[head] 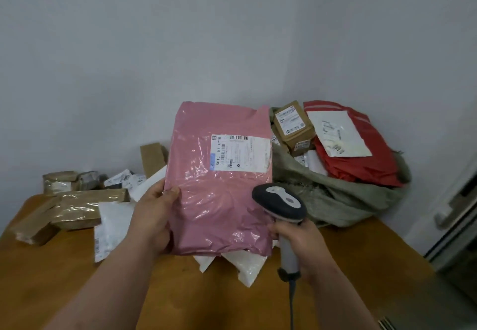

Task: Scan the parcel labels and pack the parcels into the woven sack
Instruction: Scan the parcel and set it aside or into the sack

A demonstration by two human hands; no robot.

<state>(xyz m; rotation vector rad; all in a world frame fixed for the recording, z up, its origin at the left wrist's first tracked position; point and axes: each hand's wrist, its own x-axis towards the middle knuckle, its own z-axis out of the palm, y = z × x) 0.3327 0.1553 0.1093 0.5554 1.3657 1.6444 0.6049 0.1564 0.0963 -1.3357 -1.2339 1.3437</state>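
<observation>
My left hand (154, 213) grips the left edge of a pink plastic parcel (219, 200) and holds it upright above the table, its white label (241, 153) facing me at the upper right. My right hand (302, 242) grips the handle of a grey barcode scanner (280, 202), whose head sits in front of the parcel's lower right side, just below the label. Behind the parcel to the right lies the grey-green woven sack (335, 195), holding a red parcel (361, 159), a brown box (293, 124) and other packages.
Brown taped boxes (77, 208) and white mailers (113, 224) lie on the left of the wooden table (206, 291). More white bags (245, 265) lie under the pink parcel. The scanner's cable hangs down at the front. A wall stands behind; a door frame (459, 213) is at the right.
</observation>
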